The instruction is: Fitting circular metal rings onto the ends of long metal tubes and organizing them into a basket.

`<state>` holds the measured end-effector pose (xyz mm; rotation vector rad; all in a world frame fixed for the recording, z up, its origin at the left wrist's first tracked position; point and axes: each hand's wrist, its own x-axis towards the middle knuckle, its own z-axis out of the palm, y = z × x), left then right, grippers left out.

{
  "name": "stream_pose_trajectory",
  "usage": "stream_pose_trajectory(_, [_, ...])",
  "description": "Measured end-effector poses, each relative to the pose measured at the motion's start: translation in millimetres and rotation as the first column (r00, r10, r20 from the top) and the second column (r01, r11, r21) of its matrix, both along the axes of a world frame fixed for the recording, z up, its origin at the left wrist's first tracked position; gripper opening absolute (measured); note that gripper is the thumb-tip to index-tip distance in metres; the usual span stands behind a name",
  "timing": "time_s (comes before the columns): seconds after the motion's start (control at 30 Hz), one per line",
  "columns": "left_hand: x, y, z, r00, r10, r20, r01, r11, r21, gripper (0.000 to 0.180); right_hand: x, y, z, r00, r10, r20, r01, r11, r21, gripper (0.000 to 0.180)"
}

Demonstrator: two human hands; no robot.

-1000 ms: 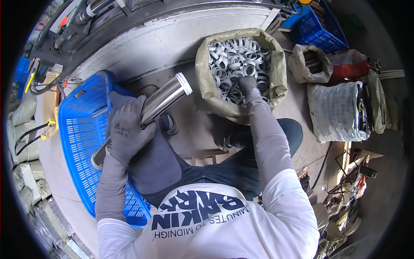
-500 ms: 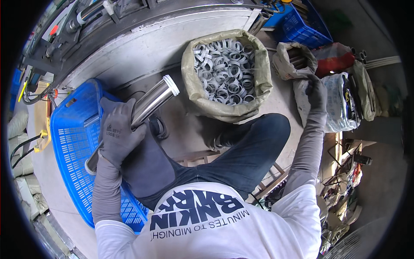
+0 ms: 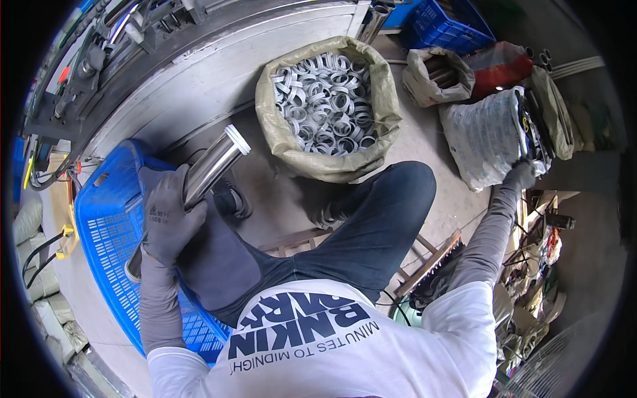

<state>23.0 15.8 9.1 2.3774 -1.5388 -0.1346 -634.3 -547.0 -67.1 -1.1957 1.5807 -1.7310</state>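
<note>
My gloved left hand is wrapped round a shiny metal tube, which slants up and to the right over my left thigh. A white ring caps the tube's far end; its near end lies over a blue plastic basket. Out to the right, my gloved right hand reaches to the open side of a white woven sack, where dark things show. Its fingers are partly hidden there. Between the two hands, farther off, an open woven sack is full of light grey rings.
Beyond the left hand runs a machine bench with a pale side panel. A smaller sack of tubes, a red bag and a blue crate stand at the far right. Loose clutter lies near my right arm.
My right hand has moved nearer and to the right, from the top of the white sack to its open side. My left hand still grips the tube. The whole view has shifted slightly.
</note>
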Motion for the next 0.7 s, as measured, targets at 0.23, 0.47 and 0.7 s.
stream_pose_trajectory(0.23, [-1.1,-14.5,5.0,0.999,-0.043,-0.014,0.044,0.999,0.014,0.065,274.3,98.7,-7.2,0.424,0.877,-0.224,-0.625,0.463,0.629,0.03])
stream_pose_trajectory(0.47, [2.6,0.7,-0.1,0.997,0.061,-0.038,-0.06,0.998,0.03,0.066,488.6,147.2,-102.4,-0.417,0.883,-0.215,-0.441,0.01,0.897,0.038])
stream_pose_trajectory(0.7, [5.8,6.4,4.2,0.997,0.051,-0.051,-0.05,0.999,0.021,0.07,513.4,197.5,-168.5,-0.183,0.983,-0.008,-0.386,-0.065,0.92,0.056])
